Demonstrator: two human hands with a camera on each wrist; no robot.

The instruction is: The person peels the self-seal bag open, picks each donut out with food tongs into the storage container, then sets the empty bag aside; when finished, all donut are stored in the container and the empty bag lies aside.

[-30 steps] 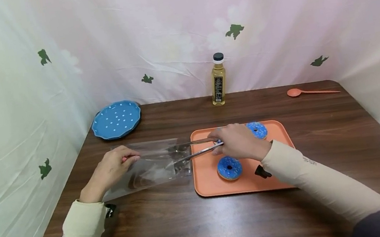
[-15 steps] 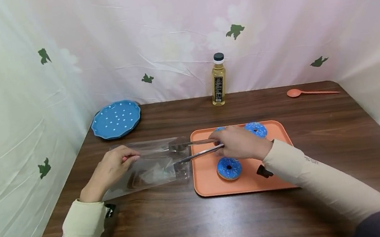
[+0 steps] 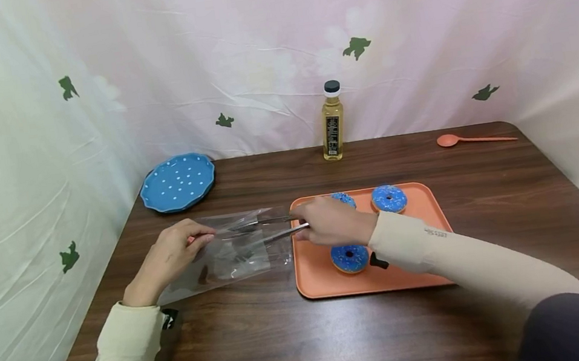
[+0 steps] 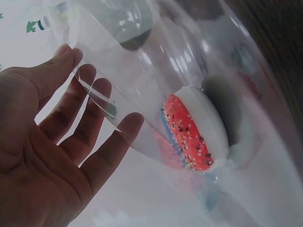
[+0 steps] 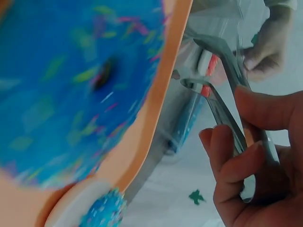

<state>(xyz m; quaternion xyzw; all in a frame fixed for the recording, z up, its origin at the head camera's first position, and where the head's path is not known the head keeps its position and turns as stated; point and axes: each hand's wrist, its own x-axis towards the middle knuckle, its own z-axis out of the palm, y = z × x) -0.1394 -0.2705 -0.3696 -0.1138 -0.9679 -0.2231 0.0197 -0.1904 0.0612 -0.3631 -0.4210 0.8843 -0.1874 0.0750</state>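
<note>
My left hand (image 3: 170,257) pinches the upper edge of a clear plastic bag (image 3: 240,266) between thumb and fingers. Seen through the film in the left wrist view is a doughnut with red icing and sprinkles (image 4: 189,137), tipped on its side; in the head view the hand mostly hides it. Over the left side of an orange tray (image 3: 319,283), my right hand (image 3: 333,221) grips metal tongs (image 3: 279,235). Their arms stand apart and reach through the bag's mouth toward the red doughnut. Blue-iced doughnuts lie on the tray, among them a near one (image 3: 350,258) and a far one (image 3: 389,199).
A blue dotted plate (image 3: 180,182) sits at the table's back left. At the back stands a bottle of yellow liquid (image 3: 333,126), with an orange spoon (image 3: 473,138) lying at back right. Curtains (image 3: 251,57) close off the back and sides of the wooden table (image 3: 267,342).
My right hand has moved left with the tongs, pushing their tips farther into the bag. More of the back blue doughnut now shows. The left hand keeps its place.
</note>
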